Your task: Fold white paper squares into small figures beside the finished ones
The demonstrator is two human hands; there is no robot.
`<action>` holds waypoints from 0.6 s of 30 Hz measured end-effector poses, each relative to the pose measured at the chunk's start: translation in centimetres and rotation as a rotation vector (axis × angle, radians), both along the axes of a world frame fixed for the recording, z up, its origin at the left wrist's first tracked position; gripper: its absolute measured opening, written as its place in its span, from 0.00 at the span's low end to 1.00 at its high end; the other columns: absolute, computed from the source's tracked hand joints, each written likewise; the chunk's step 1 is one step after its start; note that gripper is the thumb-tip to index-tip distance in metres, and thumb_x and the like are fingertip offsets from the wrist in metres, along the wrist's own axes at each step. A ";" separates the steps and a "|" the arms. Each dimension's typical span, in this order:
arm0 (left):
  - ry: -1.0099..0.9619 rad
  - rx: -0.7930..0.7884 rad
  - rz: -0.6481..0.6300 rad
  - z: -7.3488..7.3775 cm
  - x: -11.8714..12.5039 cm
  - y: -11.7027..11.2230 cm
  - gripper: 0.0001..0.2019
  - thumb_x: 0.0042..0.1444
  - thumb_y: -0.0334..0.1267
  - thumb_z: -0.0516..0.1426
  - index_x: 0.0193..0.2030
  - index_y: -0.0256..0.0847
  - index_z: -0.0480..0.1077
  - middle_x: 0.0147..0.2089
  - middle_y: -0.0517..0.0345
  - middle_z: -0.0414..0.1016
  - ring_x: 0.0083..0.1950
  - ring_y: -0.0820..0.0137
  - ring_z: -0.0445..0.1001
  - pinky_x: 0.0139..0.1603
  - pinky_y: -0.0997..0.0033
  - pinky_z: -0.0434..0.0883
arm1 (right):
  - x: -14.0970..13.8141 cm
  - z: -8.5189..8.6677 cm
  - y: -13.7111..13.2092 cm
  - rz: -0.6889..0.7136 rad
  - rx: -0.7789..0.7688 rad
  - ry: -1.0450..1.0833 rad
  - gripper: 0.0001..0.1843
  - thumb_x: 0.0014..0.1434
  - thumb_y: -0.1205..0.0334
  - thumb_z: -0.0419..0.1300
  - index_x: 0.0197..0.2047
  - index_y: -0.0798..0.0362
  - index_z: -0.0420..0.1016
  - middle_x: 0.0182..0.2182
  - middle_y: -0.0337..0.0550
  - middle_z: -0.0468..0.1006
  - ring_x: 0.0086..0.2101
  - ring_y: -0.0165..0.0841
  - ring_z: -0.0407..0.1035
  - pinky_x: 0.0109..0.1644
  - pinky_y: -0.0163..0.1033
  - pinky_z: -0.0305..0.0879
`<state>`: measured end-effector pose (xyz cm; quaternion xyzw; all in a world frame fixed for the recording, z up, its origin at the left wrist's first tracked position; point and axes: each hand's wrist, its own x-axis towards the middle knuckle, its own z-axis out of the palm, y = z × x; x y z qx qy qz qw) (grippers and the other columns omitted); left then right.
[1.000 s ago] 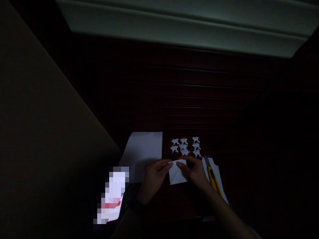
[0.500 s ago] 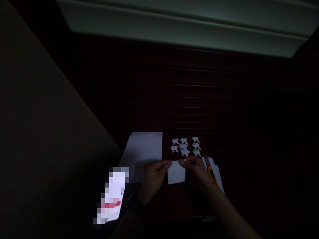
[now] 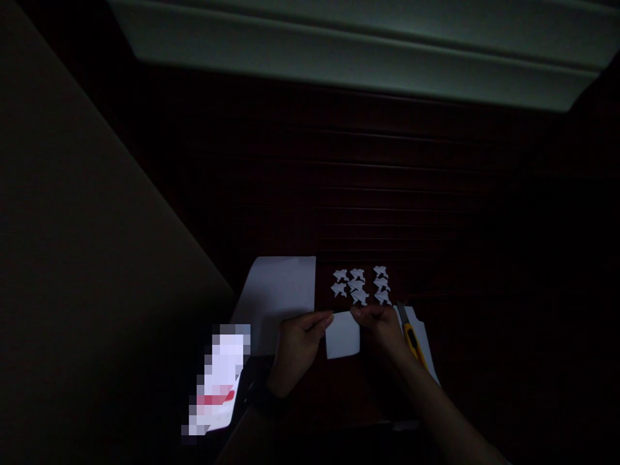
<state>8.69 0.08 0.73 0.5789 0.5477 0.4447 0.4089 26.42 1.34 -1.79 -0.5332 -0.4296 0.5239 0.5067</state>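
Note:
A small white square of paper (image 3: 342, 336) lies on the dark table between my hands. My left hand (image 3: 299, 349) pinches its upper left corner with closed fingers. At the upper right corner, my right hand (image 3: 382, 328) pinches the top edge. Just beyond the paper sit several small folded white paper figures (image 3: 361, 285) in rows.
A larger white sheet (image 3: 281, 290) lies left of the figures. A yellow utility knife (image 3: 411, 341) rests on another white sheet (image 3: 420, 336) right of my right hand. A blurred bright object (image 3: 217, 381) sits at the lower left. A tan wall is on the left.
The folded flap on the small paper has been opened flat, so it now shows as a plain square. My right hand shifted up to its top right corner.

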 end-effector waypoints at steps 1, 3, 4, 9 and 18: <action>-0.001 0.000 -0.001 0.0 0.0 0.0 0.11 0.51 0.42 0.56 0.39 0.43 0.76 0.38 0.57 0.79 0.38 0.65 0.76 0.39 0.69 0.73 | 0.0 0.1 0.0 -0.006 0.006 -0.017 0.15 0.45 0.52 0.64 0.24 0.58 0.75 0.20 0.41 0.74 0.23 0.31 0.65 0.27 0.35 0.59; 0.009 0.004 0.006 0.2 0.0 0.0 0.11 0.51 0.42 0.56 0.39 0.43 0.76 0.39 0.57 0.79 0.39 0.64 0.76 0.39 0.69 0.73 | -0.1 0.2 -0.1 -0.013 0.022 -0.035 0.16 0.45 0.51 0.64 0.24 0.58 0.75 0.20 0.40 0.74 0.22 0.31 0.65 0.27 0.35 0.59; 0.017 0.006 0.010 0.2 -0.1 0.0 0.11 0.51 0.42 0.56 0.39 0.43 0.76 0.39 0.57 0.79 0.40 0.64 0.76 0.40 0.69 0.73 | -0.2 0.2 -0.1 -0.009 0.027 -0.033 0.16 0.44 0.51 0.64 0.23 0.58 0.75 0.20 0.40 0.73 0.22 0.30 0.64 0.26 0.34 0.58; 0.046 0.016 0.001 0.3 -0.1 0.0 0.11 0.51 0.42 0.56 0.39 0.43 0.76 0.40 0.58 0.78 0.41 0.64 0.76 0.41 0.69 0.73 | -0.6 -0.2 -0.1 0.001 0.022 0.018 0.17 0.42 0.52 0.65 0.18 0.58 0.71 0.17 0.38 0.70 0.19 0.27 0.60 0.24 0.33 0.56; 0.078 0.018 0.032 0.1 -0.3 0.0 0.12 0.52 0.43 0.56 0.39 0.43 0.75 0.40 0.58 0.78 0.40 0.65 0.76 0.41 0.70 0.72 | -0.8 -0.4 -0.1 0.050 0.003 -0.017 0.20 0.45 0.50 0.63 0.17 0.58 0.68 0.15 0.37 0.65 0.18 0.25 0.55 0.21 0.31 0.51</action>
